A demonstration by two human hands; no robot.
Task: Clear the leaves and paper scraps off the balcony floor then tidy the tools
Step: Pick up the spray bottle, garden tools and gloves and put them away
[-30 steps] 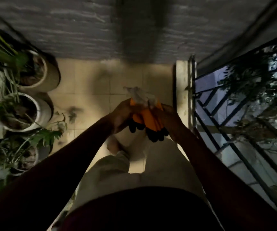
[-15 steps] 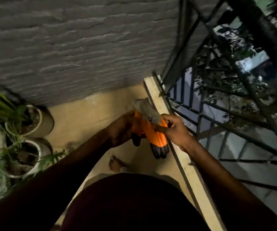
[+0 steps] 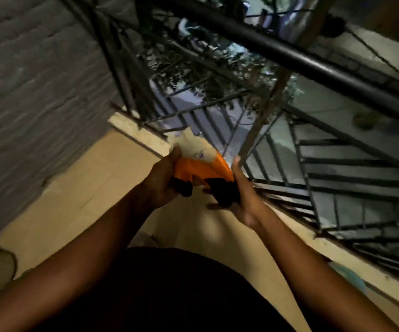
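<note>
The orange gloves [image 3: 200, 170], black at the fingertips and pale at the cuffs, sit bunched at the centre of the frame. The left hand [image 3: 160, 183] grips them, while the right hand [image 3: 245, 200] presses flat-fingered against their dark tips, near the railing [image 3: 313, 168].

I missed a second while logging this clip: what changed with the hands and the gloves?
The right hand let go of its pinch on the gloves. Its fingers are now straight, with the palm against the gloves' black tips. The view swung right, towards the railing. The left hand still grips the gloves.
</note>
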